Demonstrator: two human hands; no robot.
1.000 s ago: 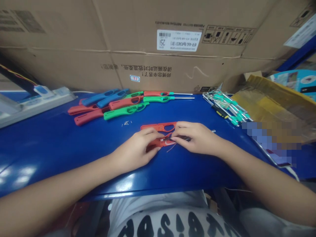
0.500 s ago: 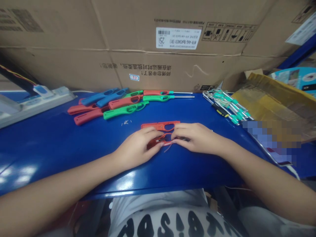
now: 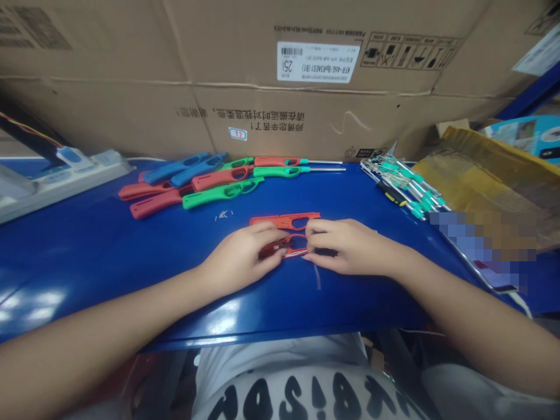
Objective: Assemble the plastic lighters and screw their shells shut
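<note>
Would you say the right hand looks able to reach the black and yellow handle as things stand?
Probably yes: the handle lies uncovered, with blue tabletop between it and the right hand, though that hand is at the red casing parts.

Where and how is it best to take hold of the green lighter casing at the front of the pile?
I would probably pinch the green lighter casing across its long, solid grip section, coming from the person's side: its near long edge is exposed, while a red lighter casing lies close behind.
</note>
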